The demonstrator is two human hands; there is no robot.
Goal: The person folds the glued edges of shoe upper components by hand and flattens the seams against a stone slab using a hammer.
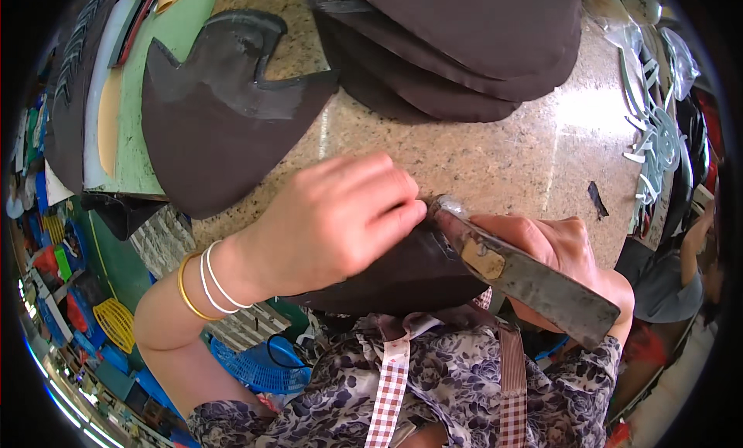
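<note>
My left hand (340, 216), with bracelets at its wrist, is closed, its thumb and fingers pinched at the upper edge of a dark brown leather-like piece (387, 281). The piece hangs over the near table edge against my apron. My right hand (534, 243) grips a hammer (534, 285). Its long metal head slants across the hand, and the pale end of the handle shows in its middle. The narrow end of the head is close to my left fingertips at the piece's edge. My fingers partly hide that edge.
A speckled stone-like tabletop (433, 150) bears a notched dark piece (217, 130) at left and a stack of dark pieces (464, 45) at the back. A small black scrap (597, 200) and pale strips (658, 146) lie at right. Another person (669, 285) is at far right.
</note>
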